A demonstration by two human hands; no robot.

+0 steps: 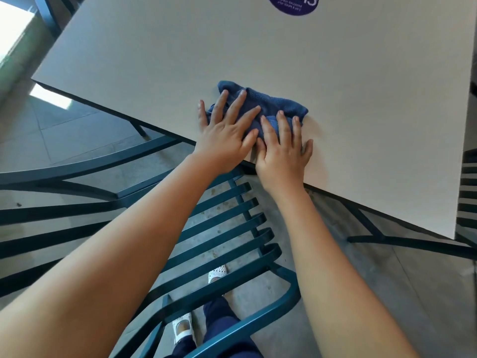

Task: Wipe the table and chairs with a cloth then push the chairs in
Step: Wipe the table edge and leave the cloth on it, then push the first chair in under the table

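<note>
Now I am leaning over a pale table above grey floor tiles, a teal slatted chair standing below its near edge and a purple round sticker lying at its far edge. My left hand and right hand are pressing flat, fingers spread, on the blue cloth near that near edge.
</note>
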